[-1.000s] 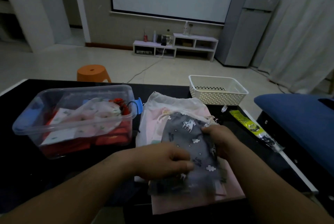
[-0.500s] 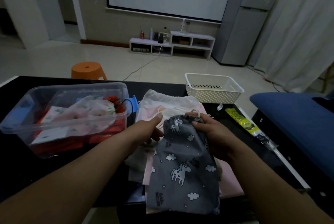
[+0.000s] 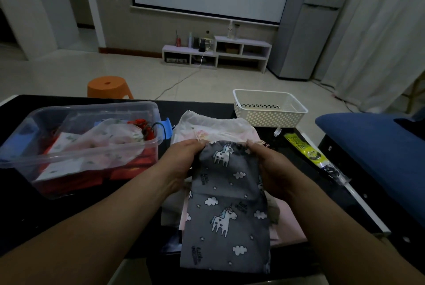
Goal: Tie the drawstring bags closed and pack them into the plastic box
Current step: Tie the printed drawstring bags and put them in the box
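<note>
Centrally, limp grey cloth bag (image 3: 226, 206)

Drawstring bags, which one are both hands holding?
The grey unicorn bag, gripped at its top by left hand and right hand; the pale bags lie underneath.

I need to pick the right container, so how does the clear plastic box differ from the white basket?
The clear plastic box has see-through solid walls; the white basket is opaque with rows of holes. The box holds packed bags; the basket looks empty. The box sits on the left and looks larger; the basket sits further back on the right. Both are open-topped, rectangular and rest on the black table.
</note>
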